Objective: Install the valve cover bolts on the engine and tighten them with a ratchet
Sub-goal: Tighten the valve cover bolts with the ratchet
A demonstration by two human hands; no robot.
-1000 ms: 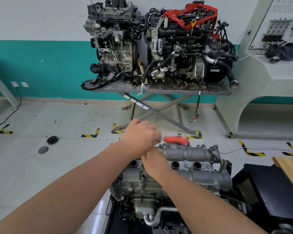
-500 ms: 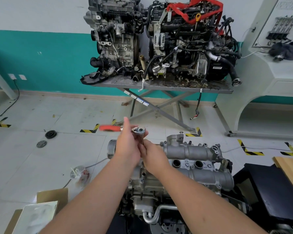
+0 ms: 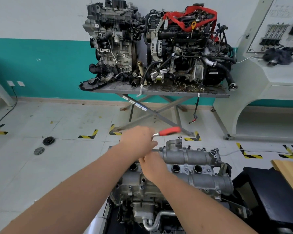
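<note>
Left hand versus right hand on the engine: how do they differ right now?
The left hand is raised above the valve cover and grips the ratchet, whose red handle juts out to the right; the right hand sits lower, down on the cover itself. The left hand's tool is plain to see; whatever the right hand's fingers hold is hidden. Both work at the same spot, near the cover's left end.

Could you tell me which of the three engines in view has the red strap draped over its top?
The right-hand engine on the steel table, by the wall. The red strap loops over it; its neighbour and the near engine have none.
</note>
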